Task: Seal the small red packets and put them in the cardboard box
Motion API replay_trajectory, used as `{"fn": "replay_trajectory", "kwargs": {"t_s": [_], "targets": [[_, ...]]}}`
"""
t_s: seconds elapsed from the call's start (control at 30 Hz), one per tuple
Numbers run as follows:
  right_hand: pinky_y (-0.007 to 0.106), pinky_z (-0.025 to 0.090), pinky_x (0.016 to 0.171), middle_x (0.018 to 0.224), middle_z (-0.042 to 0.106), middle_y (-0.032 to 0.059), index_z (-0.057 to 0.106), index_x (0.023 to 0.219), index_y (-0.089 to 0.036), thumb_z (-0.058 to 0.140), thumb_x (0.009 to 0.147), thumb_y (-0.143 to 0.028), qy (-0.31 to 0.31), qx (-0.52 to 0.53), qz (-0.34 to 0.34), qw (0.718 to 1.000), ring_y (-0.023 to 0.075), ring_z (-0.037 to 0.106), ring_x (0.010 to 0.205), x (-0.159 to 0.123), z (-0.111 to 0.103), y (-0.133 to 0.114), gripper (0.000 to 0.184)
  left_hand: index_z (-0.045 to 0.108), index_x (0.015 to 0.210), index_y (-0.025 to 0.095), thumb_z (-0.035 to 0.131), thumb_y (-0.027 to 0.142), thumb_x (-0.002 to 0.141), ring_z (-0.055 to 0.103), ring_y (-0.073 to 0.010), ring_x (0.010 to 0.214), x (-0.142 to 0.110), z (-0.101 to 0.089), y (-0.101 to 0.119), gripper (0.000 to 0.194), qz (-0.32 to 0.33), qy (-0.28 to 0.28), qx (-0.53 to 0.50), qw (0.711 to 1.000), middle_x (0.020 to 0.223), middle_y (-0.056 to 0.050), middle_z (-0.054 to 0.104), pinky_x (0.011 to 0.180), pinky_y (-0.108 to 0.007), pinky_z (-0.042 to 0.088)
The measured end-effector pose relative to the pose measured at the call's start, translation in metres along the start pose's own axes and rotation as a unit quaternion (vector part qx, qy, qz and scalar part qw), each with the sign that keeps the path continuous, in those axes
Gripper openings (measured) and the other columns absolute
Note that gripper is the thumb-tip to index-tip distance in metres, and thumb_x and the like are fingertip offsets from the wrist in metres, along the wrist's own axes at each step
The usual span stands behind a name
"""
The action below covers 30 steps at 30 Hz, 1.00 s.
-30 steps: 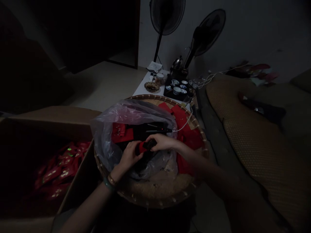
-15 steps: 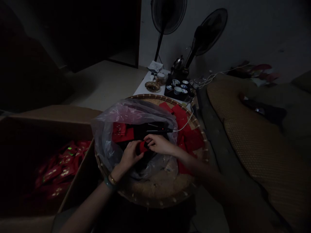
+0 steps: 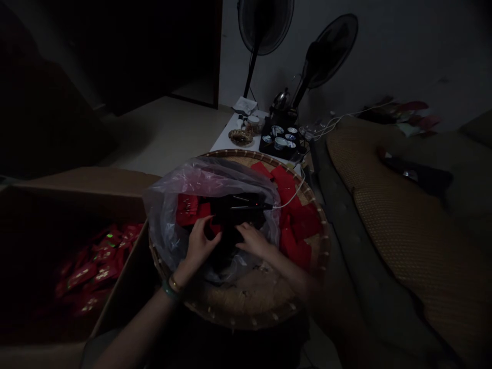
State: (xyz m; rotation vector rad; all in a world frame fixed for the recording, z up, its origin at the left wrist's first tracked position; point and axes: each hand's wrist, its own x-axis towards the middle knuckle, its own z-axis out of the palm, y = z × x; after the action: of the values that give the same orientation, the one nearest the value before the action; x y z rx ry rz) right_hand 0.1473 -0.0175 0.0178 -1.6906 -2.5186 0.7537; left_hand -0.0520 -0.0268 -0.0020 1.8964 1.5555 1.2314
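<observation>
A round woven basket tray (image 3: 246, 302) rests in front of me with a clear plastic bag (image 3: 180, 189) full of dark loose stuff and red packets on it. My left hand (image 3: 200, 245) pinches a small red packet (image 3: 213, 227) inside the bag. Beside it, my right hand (image 3: 253, 241) reaches down into the dark contents, fingers bent; what it grips, if anything, is hidden. A black device with a small red light (image 3: 242, 205) lies across the bag, and a white cable (image 3: 292, 197) leads from it.
More red packets (image 3: 295, 215) lie on the tray's right side. At my left, a cardboard box (image 3: 77, 179) holds several red packets (image 3: 96, 266). A low table with tea cups (image 3: 280, 138) and two fans (image 3: 265, 20) stand behind. A woven-mat sofa (image 3: 403, 205) is at right.
My right hand has moved down and left from the packet into the bag's dark contents. My left hand has lifted slightly, still on the red packet.
</observation>
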Motion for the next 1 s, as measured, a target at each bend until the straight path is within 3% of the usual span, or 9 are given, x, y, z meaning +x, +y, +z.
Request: {"fn": "replay_trajectory", "kwargs": {"t_s": [0.1,0.17,0.33,0.53,0.67,0.87,1.0], "targets": [[0.037,0.045,0.087,0.122,0.045,0.0123,0.037,0.13,-0.02,0.065,0.074,-0.024,0.043,-0.028,0.02,0.998,0.0249,0.052,0.109,0.007,0.016,-0.011,0.063,0.049,0.11,0.02,0.065,0.024,0.071,0.057,-0.022,0.096,0.001,-0.001,0.0,0.042,-0.002,0.015,0.005,1.0,0.103,-0.006,0.058,0.086,-0.038,0.047],[0.035,0.045,0.085,0.122,0.044,0.0123,0.034,0.131,-0.02,0.06,0.078,-0.022,0.062,-0.029,0.036,0.997,0.0233,0.053,0.106,0.015,0.02,-0.014,0.059,0.049,0.11,0.02,0.065,0.024,0.07,0.057,-0.0221,0.096,0.001,-0.001,-0.001,0.043,0.0,0.022,0.009,1.0,0.103,-0.006,0.058,0.086,-0.038,0.047],[0.03,0.044,0.082,0.106,0.054,0.0082,0.05,0.111,-0.019,0.048,0.083,-0.013,0.062,-0.011,0.053,0.997,0.0194,0.057,0.097,0.028,0.02,-0.006,0.028,0.049,0.111,0.02,0.065,0.025,0.071,0.057,-0.0222,0.097,0.0,0.001,-0.005,0.043,0.0,0.022,0.008,1.0,0.103,-0.006,0.058,0.086,-0.038,0.047],[0.028,0.044,0.079,0.116,0.047,0.0086,0.044,0.121,-0.021,0.056,0.08,-0.023,0.102,-0.005,0.045,0.994,0.0188,0.057,0.097,0.027,0.023,-0.001,0.042,0.049,0.112,0.019,0.065,0.025,0.071,0.056,-0.0219,0.098,-0.001,0.002,-0.006,0.044,0.004,0.003,0.003,1.0,0.105,-0.007,0.058,0.087,-0.037,0.046],[0.026,0.044,0.074,0.104,0.056,0.0066,0.056,0.104,-0.02,0.052,0.081,-0.018,0.101,-0.004,0.047,0.994,0.0172,0.059,0.09,0.032,0.025,-0.001,0.023,0.048,0.112,0.019,0.064,0.026,0.072,0.056,-0.0219,0.098,-0.002,0.002,-0.005,0.044,0.003,0.002,0.0,1.0,0.104,-0.007,0.058,0.087,-0.038,0.046],[0.022,0.044,0.063,0.076,0.062,-0.0007,0.061,0.089,-0.02,0.056,0.073,-0.02,0.181,0.139,0.074,0.971,0.0125,0.058,0.068,0.027,0.018,0.013,0.017,0.049,0.11,0.02,0.064,0.026,0.072,0.057,-0.0219,0.096,-0.001,0.0,-0.001,0.041,-0.005,-0.006,-0.001,1.0,0.103,-0.007,0.058,0.085,-0.038,0.047],[0.02,0.042,0.049,0.06,0.057,-0.0045,0.06,0.086,-0.02,0.058,0.069,-0.031,0.171,0.289,0.119,0.934,0.0105,0.054,0.052,0.014,0.017,0.023,0.02,0.05,0.111,0.021,0.063,0.026,0.071,0.057,-0.0219,0.096,-0.002,0.001,0.0,0.042,0.001,-0.015,-0.01,1.0,0.102,-0.006,0.058,0.086,-0.038,0.046]]}}
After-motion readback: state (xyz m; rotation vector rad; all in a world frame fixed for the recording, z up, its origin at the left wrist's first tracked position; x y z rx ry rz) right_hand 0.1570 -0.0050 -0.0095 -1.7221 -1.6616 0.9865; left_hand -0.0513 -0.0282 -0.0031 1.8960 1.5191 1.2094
